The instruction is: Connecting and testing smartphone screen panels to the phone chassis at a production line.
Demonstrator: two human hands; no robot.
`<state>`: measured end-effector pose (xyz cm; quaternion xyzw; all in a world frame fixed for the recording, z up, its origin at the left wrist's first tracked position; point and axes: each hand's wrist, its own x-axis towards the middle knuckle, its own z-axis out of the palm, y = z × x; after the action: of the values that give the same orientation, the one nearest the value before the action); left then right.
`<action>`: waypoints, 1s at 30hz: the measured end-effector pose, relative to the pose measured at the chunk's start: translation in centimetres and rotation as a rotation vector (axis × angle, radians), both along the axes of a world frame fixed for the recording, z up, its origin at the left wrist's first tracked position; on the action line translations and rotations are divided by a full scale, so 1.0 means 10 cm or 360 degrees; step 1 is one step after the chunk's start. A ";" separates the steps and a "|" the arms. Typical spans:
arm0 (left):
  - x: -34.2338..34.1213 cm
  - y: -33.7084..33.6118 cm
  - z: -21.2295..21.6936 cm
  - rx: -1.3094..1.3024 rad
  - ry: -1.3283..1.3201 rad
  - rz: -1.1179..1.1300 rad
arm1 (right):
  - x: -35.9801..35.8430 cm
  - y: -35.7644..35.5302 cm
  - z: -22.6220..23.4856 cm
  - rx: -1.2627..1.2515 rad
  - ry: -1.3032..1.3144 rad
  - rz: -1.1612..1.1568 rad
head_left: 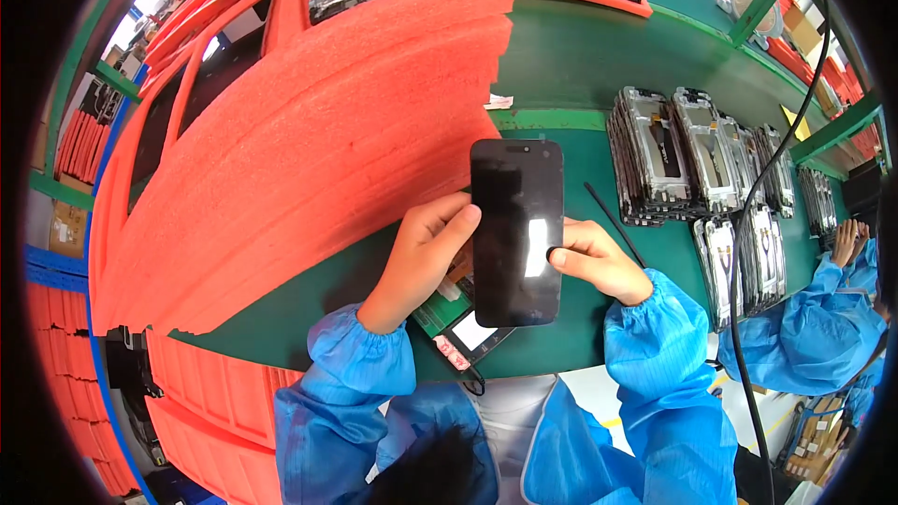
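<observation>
Bare-handed hold on a smartphone display panel. The left hand [426, 252] pinches the panel's left edge, thumb forward; the right hand [599, 260] grips the opposite edge lower down, its thumb at the margin of the front face. How far the fingers reach behind is hidden. The smartphone display panel [505, 224], black, glossy and nearly upright, is held between the hands, in front of the counter [582, 341]. Partly covered by it is a small device with a white screen [472, 329]; a black rod [613, 222] lies right of the panel. Further out, red foam trays [309, 131] rise in layers at left, and stacked metal phone frames [655, 150] stand at right, with a co-worker's hands [847, 241] beyond. Likely hazards: a slack pinch on the smooth edges could drop the panel onto the device below; uneven thumb pressure could flex or crack the glass; skin contact could smear its face; a sideways swing could knock the foam.
</observation>
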<state>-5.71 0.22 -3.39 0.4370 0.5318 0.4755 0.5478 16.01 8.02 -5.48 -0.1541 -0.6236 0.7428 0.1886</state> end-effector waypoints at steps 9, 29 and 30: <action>-0.03 -0.01 -0.03 -0.0108 -0.0574 0.0066 | 0.09 0.04 -0.22 0.0151 0.0009 -0.0390; -0.09 0.00 -0.13 -0.0023 -0.0452 0.0040 | -0.04 -0.04 -0.27 0.1616 -0.0008 -0.1171; -0.09 0.01 -0.13 -0.0021 -0.0463 0.0057 | -0.04 -0.04 -0.27 0.1632 -0.0010 -0.1146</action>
<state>-6.63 0.29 -4.70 0.3504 0.4577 0.5400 0.6133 15.58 7.67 -8.21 -0.2466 -0.8104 0.2384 0.4750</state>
